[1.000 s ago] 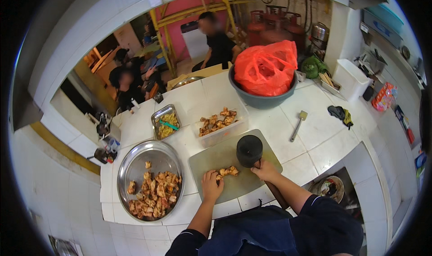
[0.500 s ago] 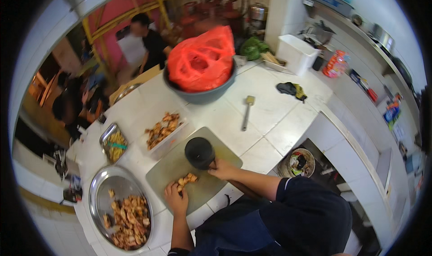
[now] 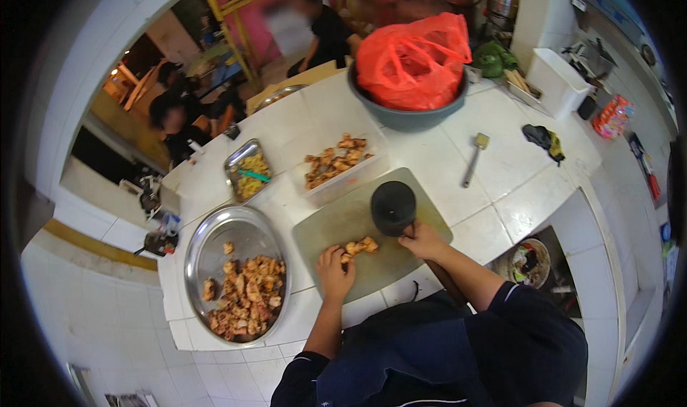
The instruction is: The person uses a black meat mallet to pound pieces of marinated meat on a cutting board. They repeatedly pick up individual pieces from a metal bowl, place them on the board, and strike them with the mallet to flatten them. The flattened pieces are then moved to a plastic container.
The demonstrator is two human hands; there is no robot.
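A mallet (image 3: 393, 208) with a big round black head and a brown handle is gripped in my right hand (image 3: 424, 241). Its head is over the right part of a greenish cutting board (image 3: 368, 282); I cannot tell if it touches the board. A short row of browned chicken pieces (image 3: 360, 247) lies on the board, left of and nearer than the mallet. My left hand (image 3: 334, 271) has its fingers curled against the left end of that chicken. More chicken pieces (image 3: 250, 292) are heaped on an oval metal platter (image 3: 195, 264) to the left.
Behind the board stands a clear plastic box (image 3: 322, 194) of browned pieces, beside a small metal tray (image 3: 232, 174) of yellowish food. A grey basin (image 3: 411, 120) holds a red plastic bag (image 3: 411, 63). A metal-handled brush (image 3: 475, 160) lies on the right. Co-workers (image 3: 325, 27) are beyond the counter.
The view has shifted left, so the counter and everything on it appears farther right and higher. Relative to the board, my hands, the mallet and the chicken look nearly unmoved.
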